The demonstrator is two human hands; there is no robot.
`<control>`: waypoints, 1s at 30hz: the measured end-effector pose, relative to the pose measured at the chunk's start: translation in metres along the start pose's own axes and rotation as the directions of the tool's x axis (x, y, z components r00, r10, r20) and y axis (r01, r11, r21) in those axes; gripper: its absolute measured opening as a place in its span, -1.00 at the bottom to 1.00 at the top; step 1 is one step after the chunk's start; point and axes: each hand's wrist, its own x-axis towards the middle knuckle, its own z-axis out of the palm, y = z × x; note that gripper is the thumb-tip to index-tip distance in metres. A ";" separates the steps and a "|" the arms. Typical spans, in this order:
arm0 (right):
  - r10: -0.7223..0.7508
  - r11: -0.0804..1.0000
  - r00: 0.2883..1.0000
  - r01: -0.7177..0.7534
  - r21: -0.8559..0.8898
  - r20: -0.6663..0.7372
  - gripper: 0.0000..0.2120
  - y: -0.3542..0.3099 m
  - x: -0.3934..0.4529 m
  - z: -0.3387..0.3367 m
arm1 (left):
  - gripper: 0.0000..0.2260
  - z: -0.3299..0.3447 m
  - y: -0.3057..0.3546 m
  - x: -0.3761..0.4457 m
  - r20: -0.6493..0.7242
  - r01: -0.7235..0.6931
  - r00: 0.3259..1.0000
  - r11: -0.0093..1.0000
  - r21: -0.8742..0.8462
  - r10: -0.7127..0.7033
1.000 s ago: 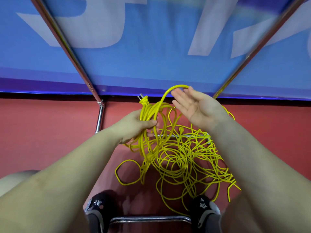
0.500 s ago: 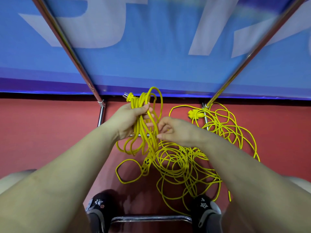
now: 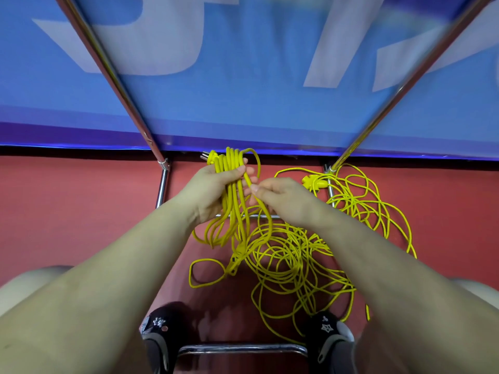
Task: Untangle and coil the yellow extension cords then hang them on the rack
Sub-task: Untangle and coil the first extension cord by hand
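A person's left hand grips a gathered bundle of yellow cord loops, plug jutting out at 11 o'clock, while the right hand pinches one strand just beside it. The remaining tangled cords sprawl on the red floor at 5 o'clock of the hands, draped over the chrome rack base, between two black shoes
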 end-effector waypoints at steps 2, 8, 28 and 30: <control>0.013 0.997 1.000 -0.011 -0.070 0.023 -0.71 0.001 0.000 0.000 | -0.87 0.001 0.003 0.000 -0.031 -0.015 0.999 1.000 -0.012 0.014; 0.147 0.919 0.974 -0.071 -0.387 0.171 -0.74 0.025 -0.013 0.002 | -0.84 -0.003 0.027 -0.012 -0.112 -0.133 0.988 0.945 -0.297 0.104; 0.142 0.990 0.926 -0.126 0.069 -0.350 -0.83 -0.013 -0.115 -0.034 | -0.88 -0.015 0.023 -0.137 -0.138 -0.322 0.925 0.924 0.209 0.354; 0.227 0.943 0.917 -0.122 0.310 -0.328 -0.85 -0.016 -0.131 -0.025 | -0.88 -0.006 0.018 -0.143 -0.157 -0.297 0.925 0.916 0.269 0.346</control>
